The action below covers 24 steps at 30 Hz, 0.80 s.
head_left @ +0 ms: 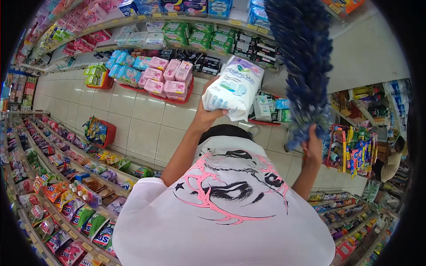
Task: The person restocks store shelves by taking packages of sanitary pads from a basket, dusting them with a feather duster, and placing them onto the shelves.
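I see open reaching room over the tiled floor at nine o'clock; the basket of pink packs crowds eleven, the white pack fills one, and the blue duster bars two.

Left hand: gripping, thumb pointing inward, other fingers partly hidden.
Left forearm: bare, reaching forward and inward.
Right hand: curled in a grip, person's right side.
Right forearm: bare, extended forward.
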Each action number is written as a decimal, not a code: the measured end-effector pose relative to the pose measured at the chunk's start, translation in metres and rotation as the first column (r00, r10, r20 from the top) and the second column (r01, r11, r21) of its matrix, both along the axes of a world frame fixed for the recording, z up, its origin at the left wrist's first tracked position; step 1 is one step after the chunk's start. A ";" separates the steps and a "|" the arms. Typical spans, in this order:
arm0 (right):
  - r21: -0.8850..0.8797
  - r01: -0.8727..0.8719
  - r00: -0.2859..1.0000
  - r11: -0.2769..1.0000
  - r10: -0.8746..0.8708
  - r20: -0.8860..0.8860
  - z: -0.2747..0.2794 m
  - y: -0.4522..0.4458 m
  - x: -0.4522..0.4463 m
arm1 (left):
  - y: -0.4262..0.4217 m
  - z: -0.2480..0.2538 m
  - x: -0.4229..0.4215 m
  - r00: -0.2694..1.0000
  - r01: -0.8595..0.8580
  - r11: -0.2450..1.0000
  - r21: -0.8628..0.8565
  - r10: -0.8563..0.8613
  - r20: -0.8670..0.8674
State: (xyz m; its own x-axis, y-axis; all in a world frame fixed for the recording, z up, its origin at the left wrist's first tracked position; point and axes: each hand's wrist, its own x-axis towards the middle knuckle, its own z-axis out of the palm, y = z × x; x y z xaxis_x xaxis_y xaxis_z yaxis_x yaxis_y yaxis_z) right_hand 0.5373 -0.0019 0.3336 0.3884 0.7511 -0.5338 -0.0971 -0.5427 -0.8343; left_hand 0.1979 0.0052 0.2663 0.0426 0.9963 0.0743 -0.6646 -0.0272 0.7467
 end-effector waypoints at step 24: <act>-0.308 -0.369 0.802 0.877 0.468 0.371 0.047 0.034 0.010 | -0.038 -0.040 -0.054 0.949 -0.128 0.984 -0.122 0.157 0.273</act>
State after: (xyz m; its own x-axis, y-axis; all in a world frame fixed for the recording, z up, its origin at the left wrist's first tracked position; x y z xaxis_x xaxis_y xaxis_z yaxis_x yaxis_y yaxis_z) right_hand 0.5470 0.0322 0.3807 0.2849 0.7815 -0.5550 0.5143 -0.6133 -0.5995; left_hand 0.1439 -0.0324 0.2258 -0.1085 0.9933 -0.0392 -0.8425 -0.0710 0.5340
